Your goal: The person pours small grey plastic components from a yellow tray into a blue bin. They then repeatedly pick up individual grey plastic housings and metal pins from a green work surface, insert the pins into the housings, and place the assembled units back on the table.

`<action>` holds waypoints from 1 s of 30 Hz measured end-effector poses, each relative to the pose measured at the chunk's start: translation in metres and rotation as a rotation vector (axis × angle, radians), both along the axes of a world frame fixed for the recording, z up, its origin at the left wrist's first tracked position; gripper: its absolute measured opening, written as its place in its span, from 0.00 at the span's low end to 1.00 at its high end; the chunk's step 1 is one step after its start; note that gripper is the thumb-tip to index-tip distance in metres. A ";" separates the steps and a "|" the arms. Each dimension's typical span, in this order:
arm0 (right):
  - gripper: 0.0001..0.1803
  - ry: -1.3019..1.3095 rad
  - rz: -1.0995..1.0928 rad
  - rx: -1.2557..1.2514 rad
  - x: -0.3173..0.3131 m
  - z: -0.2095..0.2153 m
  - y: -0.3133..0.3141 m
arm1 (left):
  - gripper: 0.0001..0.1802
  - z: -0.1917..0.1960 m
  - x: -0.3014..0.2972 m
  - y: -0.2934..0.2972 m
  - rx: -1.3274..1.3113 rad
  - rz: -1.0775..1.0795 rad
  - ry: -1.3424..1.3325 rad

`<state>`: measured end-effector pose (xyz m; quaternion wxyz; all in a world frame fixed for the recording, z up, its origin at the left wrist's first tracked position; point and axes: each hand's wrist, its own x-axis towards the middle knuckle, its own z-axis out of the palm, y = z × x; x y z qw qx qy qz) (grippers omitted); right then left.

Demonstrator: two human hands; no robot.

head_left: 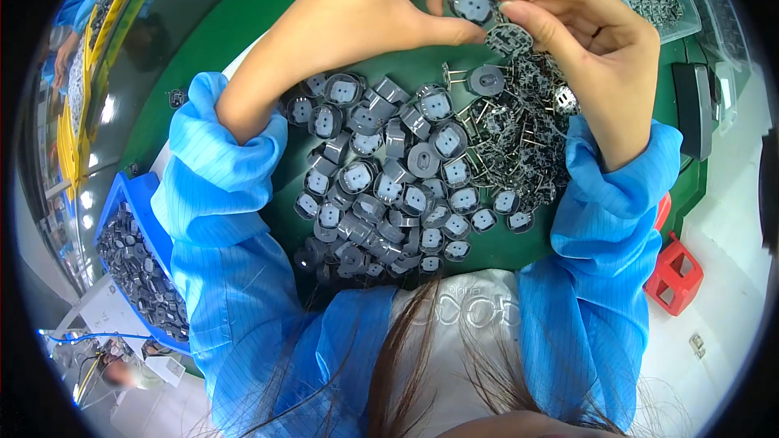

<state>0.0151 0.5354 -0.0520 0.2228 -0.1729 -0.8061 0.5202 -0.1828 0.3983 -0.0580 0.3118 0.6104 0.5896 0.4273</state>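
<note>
My left hand (pixel 389 20) pinches a dark round plastic housing (pixel 472 3) with a pale blue-grey pad inside, tilted on its side. Close by on the right, my right hand (pixel 596 45) grips a small round circuit board (pixel 510 39) between thumb and fingers. The two parts are almost side by side; whether they touch is hard to tell. Below my hands, a heap of similar grey housings (pixel 389 186) spreads over the green mat (pixel 243 32), some pad up, others on their sides. A tangled pile of circuit boards with metal pins (pixel 519 130) lies under my right wrist.
At the far right stands a clear plastic tray (pixel 682 24) of pinned boards. A black box-shaped device (pixel 691 109) sits at the right edge. To the left is a blue bin (pixel 122 186) full of dark parts. A red plastic stool (pixel 675 276) stands at the lower right.
</note>
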 end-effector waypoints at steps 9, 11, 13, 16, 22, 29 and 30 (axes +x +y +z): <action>0.08 0.089 -0.102 -0.159 -0.007 0.006 -0.016 | 0.21 0.020 0.016 0.002 0.010 0.034 -0.261; 0.07 0.080 -0.119 -0.060 -0.009 0.010 -0.023 | 0.20 0.006 0.009 0.001 -0.006 0.043 -0.253; 0.07 0.133 -0.148 -0.040 -0.010 0.003 -0.026 | 0.19 0.000 0.007 0.000 0.001 0.061 -0.295; 0.07 0.253 -0.030 0.350 -0.012 0.000 -0.002 | 0.18 0.017 0.013 -0.002 -0.005 0.125 -0.080; 0.09 0.099 -0.060 0.263 -0.009 0.012 -0.015 | 0.17 -0.009 0.009 0.003 0.064 0.080 -0.350; 0.07 0.025 -0.033 0.146 -0.006 0.027 -0.026 | 0.18 0.009 0.018 -0.002 -0.048 0.179 -0.128; 0.07 0.029 -0.040 0.190 -0.005 0.022 -0.024 | 0.18 0.006 0.018 -0.002 -0.015 0.163 -0.141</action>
